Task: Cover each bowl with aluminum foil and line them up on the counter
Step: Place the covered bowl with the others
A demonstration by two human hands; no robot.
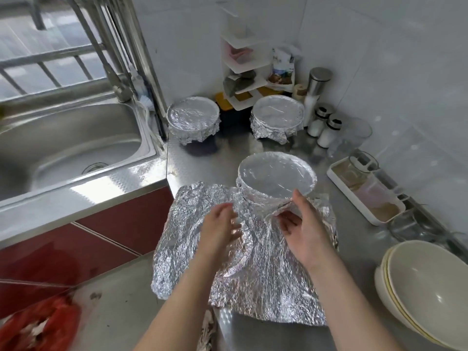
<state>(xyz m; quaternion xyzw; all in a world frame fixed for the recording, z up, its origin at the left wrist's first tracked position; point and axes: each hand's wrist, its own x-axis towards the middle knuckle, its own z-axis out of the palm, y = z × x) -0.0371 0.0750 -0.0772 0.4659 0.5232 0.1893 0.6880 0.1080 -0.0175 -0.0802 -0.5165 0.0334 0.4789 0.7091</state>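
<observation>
Three bowls already wear their foil. The far-left bowl (193, 117) and the far-right bowl (278, 115) sit by the back wall, well apart. The nearest bowl (276, 177) stands out in front of them on the steel counter (196, 160), so I'd guess it wants pushing back to join the row. Their tops are drawn flat and shiny. The skirts are crushed into rough pleats under the rims, which is what keeps each cover on.

Closer in, a big foil sheet (240, 269) lies crinkled over the counter's near edge, its left side hanging past the edge and its middle humped. Whether a bowl sits under it I can't tell.

The left hand (220, 224) is at the hump with its fingers loose and spread. It grips nothing that I can make out, though it is blurred. The right hand (301, 229) has its thumb and curled fingers pinching a fold of the sheet just where it meets the nearest bowl's skirt, probably to draw it clear.

At the near right a stack of bare bowls (425, 287), smooth and cream-glazed, waits uncovered.
</observation>
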